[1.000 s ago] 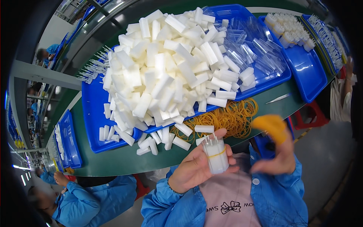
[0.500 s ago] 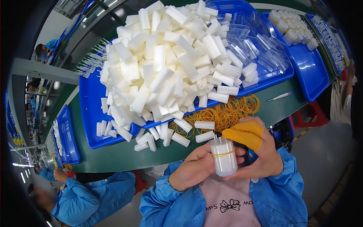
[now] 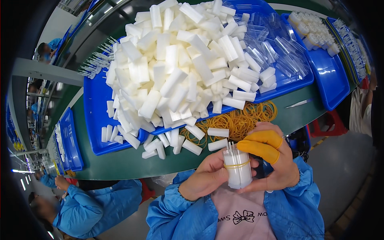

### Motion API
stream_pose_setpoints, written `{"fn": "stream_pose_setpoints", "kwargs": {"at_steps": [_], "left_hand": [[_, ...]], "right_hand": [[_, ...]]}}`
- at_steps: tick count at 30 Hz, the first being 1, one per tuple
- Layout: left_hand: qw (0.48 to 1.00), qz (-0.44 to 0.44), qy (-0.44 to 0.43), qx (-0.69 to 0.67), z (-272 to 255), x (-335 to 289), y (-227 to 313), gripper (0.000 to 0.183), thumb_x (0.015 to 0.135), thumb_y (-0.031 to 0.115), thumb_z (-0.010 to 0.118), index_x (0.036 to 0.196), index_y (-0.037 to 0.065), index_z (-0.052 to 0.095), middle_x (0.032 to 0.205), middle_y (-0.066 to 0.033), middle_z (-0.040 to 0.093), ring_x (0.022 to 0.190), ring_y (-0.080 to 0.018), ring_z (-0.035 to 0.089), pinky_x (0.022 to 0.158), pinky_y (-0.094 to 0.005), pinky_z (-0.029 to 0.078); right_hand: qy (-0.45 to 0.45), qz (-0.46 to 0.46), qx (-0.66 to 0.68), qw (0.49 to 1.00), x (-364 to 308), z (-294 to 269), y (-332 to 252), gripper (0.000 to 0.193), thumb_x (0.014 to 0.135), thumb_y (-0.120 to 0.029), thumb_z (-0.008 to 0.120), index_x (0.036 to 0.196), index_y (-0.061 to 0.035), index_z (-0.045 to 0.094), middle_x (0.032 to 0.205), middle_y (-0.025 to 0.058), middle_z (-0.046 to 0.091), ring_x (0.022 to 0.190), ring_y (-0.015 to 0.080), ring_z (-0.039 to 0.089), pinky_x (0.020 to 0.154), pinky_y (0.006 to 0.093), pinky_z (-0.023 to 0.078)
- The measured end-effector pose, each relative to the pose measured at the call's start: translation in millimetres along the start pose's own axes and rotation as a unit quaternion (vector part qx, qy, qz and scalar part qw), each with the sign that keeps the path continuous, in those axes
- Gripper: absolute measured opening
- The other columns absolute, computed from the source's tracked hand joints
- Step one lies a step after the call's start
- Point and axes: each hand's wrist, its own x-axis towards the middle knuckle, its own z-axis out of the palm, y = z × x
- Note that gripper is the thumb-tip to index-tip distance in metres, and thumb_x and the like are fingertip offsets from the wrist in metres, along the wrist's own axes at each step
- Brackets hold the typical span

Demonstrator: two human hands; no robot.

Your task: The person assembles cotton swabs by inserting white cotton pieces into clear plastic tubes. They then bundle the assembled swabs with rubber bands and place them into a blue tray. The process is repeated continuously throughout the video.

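In front of my chest I hold a small bundle [image 3: 239, 174]: white filling in a clear plastic casing, with a yellow rubber band round its middle and thin clear prongs at its top. My left hand [image 3: 205, 177] is closed on its left side, thumb against the wall. My right hand [image 3: 276, 162] grips it from the right and below. Two of the right fingers wear orange finger cots [image 3: 262, 147] and lie by the bundle's top edge. Loose white foam pieces [image 3: 218, 145] and a heap of yellow rubber bands [image 3: 244, 118] lie just beyond my hands.
A large blue tray [image 3: 94, 132] carries a tall pile of white foam blocks [image 3: 172, 60] and clear plastic sleeves [image 3: 276, 52]. Tweezers [image 3: 298, 103] lie on the green table [image 3: 132, 164]. Another blue tray [image 3: 331, 76] stands at right. A co-worker in blue [image 3: 96, 208] sits at left.
The thin prongs now stick out further above the bundle's rim. My right fingers have shifted slightly at its top. Both hands keep their hold, and the whole view has moved a little.
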Motion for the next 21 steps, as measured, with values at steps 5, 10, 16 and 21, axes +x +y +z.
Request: {"fn": "stream_pose_setpoints", "kwargs": {"at_steps": [5,10,16,21], "left_hand": [[0.987,0.024,0.116,0.112,7,3,-3,0.077,0.076,0.043,0.071,0.131,-0.002,0.04,0.121,-0.0159,0.053,0.108,-0.0288,0.057,0.094,-0.0413,0.045],[0.998,0.031,0.048,0.016,-5,3,-12,0.074,0.081,0.042,0.067,0.134,0.001,0.037,0.124,-0.0123,0.052,0.112,-0.0224,0.054,0.096,-0.0359,0.042],[0.998,-0.014,0.042,0.047,-4,2,-2,0.072,0.082,0.043,0.067,0.134,0.002,0.036,0.122,-0.0103,0.054,0.112,-0.0189,0.053,0.096,-0.0326,0.042],[0.992,0.009,0.074,0.102,-4,4,-7,0.071,0.082,0.042,0.066,0.133,0.002,0.037,0.121,-0.0109,0.054,0.111,-0.0189,0.054,0.096,-0.0326,0.042]], "right_hand": [[0.012,0.018,-0.015,1.0,2,5,-3,0.068,0.062,-0.046,0.076,0.113,-0.0035,0.059,0.107,0.0104,0.054,0.098,0.031,0.05,0.09,0.0485,0.038],[0.014,-0.01,-0.041,0.999,0,5,-1,0.066,0.062,-0.047,0.076,0.11,-0.0043,0.061,0.105,0.0101,0.055,0.097,0.03,0.051,0.091,0.0487,0.037],[0.022,0.005,-0.041,0.999,5,1,-1,0.068,0.058,-0.046,0.078,0.109,-0.005,0.062,0.103,0.0089,0.055,0.096,0.0294,0.051,0.091,0.048,0.037],[0.013,0.019,-0.069,0.997,5,4,-4,0.068,0.055,-0.045,0.08,0.108,-0.0053,0.061,0.101,0.0085,0.055,0.095,0.0291,0.051,0.089,0.0475,0.037]]}}
